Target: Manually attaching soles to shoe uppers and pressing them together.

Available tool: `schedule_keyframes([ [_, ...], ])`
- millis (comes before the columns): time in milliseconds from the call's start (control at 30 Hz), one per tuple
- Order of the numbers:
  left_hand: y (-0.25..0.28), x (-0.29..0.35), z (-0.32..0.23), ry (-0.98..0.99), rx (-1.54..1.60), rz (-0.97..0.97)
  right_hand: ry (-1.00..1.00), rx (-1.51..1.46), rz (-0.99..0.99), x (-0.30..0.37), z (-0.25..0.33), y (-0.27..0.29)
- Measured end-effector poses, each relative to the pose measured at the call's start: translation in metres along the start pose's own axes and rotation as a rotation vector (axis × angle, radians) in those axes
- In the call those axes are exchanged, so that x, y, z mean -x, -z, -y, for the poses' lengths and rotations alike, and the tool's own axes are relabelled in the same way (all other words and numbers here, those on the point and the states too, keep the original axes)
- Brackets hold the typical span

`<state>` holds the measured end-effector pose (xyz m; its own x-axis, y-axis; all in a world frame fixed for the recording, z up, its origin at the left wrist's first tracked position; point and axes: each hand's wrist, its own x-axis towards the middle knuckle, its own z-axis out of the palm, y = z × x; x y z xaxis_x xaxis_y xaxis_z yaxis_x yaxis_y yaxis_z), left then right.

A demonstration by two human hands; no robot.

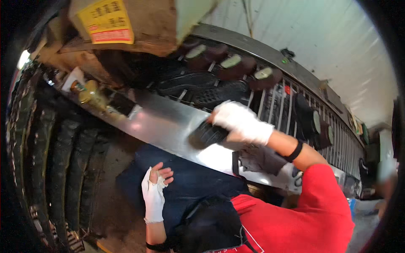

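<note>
Your R hand [241, 120], in a white fingerless glove, is closed round the upper edge of a black piece [206, 135]; it's rounded & somewhat sole-like, but blur + your fingers hide its exact kind. That piece is tilted just below & L of your R knuckles, over the shiny metal ledge [162, 122]; can't tell if it touches the metal. Your L hand [155, 192], same type of glove, is released: fingers loosely bent & apart, over/next to the dark blue cloth [196, 179] across your lap, well apart from the black piece. Near your R wrist, on the lap side, a crumpled grey cloth [261, 160] lies on the ledge. Beyond your R hand runs a barred track [339, 147] w/ treaded black soles [221, 92] nearest your knuckles, then a row of dark brown shoe shapes [242, 67] w/ pale green tops farther off. More shoe shapes sit R of that hand, approx level w/ your forearm. Up & L of your R hand, at the ledge's far end: a yellowish bottle [93, 98] beside a dark box [121, 104]. L of your L hand stands a rack [42, 160] of long dark bars.
</note>
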<state>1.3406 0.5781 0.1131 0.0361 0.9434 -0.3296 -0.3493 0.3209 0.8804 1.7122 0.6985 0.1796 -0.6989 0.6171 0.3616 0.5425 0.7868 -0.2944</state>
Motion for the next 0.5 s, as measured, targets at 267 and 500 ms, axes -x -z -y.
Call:
schedule_keyframes([
  [267, 0.020, -0.014, 0.011, 0.029, 0.310, -0.297, -1.214, -0.175, -0.514, 0.059, -0.113, -0.005],
  [500, 0.012, 0.036, 0.030, 0.180, 0.137, -0.418, -1.806, -1.078, -0.769, 0.055, -0.250, -0.017],
])
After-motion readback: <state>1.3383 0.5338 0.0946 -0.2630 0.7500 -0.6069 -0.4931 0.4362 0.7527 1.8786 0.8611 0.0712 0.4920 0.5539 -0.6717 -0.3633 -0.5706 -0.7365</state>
